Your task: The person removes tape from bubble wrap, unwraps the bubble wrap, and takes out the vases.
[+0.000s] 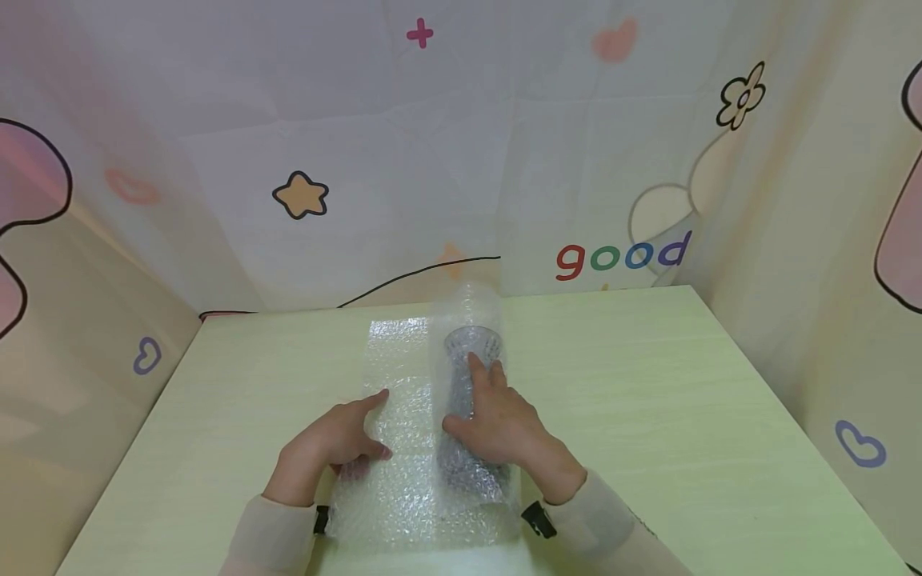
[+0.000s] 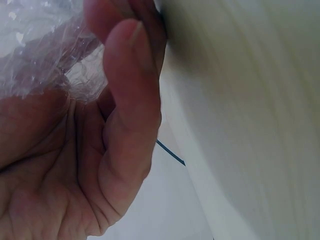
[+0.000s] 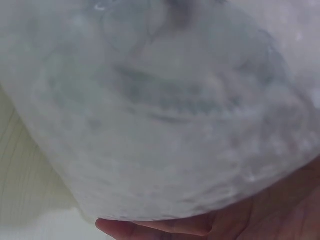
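A sheet of clear bubble wrap point(image 1: 403, 496) lies on the table, its right part folded over a long greyish, glass-like vessel point(image 1: 458, 346) with a wide round rim at the far end. Whether it is a vase or a tall cup is hard to tell through the plastic. My left hand point(image 1: 327, 444) holds the sheet's left edge; some of its fingers show beneath the plastic, and the left wrist view has them curled there. On top of the wrapped vessel rests my right hand point(image 1: 500, 420), with index finger and thumb spread over it. The right wrist view is blurred.
The pale green tabletop point(image 1: 648, 416) extends to both sides of the wrap. Behind it hangs a printed cloth point(image 1: 403, 160) with a star, a flower and the word "good". Similar cloth hangs at the left and right. Each wrist wears a black strap piece.
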A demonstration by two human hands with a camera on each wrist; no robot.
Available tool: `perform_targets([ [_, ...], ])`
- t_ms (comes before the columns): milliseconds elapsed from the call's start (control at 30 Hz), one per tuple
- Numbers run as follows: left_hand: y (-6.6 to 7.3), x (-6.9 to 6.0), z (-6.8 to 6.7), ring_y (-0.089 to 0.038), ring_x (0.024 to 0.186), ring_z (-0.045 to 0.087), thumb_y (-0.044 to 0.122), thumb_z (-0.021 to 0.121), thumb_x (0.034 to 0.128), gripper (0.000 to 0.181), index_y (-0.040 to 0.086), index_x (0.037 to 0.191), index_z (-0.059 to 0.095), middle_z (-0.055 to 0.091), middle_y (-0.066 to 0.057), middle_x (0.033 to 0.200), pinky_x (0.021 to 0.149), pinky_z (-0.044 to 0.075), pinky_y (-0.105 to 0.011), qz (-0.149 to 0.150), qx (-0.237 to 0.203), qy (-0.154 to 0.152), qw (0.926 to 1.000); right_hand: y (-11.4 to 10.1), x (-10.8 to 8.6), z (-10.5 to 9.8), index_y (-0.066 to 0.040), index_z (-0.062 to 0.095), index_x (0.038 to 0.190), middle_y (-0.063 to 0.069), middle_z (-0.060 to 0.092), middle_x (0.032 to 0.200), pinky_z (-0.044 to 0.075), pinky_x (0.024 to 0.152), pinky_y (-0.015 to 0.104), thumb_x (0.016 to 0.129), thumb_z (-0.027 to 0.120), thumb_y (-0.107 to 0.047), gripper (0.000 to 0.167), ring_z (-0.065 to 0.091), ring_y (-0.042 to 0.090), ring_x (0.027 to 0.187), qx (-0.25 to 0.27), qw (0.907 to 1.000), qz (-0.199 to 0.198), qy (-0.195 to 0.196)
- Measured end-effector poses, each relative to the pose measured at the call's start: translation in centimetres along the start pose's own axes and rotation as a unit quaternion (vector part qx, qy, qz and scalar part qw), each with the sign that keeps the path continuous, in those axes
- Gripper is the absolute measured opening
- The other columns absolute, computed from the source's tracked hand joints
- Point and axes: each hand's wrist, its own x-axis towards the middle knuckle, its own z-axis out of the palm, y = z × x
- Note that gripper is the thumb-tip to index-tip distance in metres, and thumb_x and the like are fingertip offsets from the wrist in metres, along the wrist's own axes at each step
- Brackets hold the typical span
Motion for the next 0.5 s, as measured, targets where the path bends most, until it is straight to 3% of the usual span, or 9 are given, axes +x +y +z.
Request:
perform_targets([
  [500, 0.15, -0.10, -0.07, -0.016, 0.055, 0.058, 0.021, 0.086, 0.0849, 0.098, 0.026, 0.165, 0.030, 0.065, -0.007, 0.065, 0.050, 0.051, -0.032, -0.002, -0.003, -0.003, 1.0000, 0.19, -0.03, -0.33, -0.003, 0.017, 0.165, 0.034, 0.019, 0.167, 0.048, 0.103, 0.067, 0.094, 0.064, -0.041, 0.093, 0.050, 0.053, 0.137, 0.005, 1.0000, 0.000, -0.002],
])
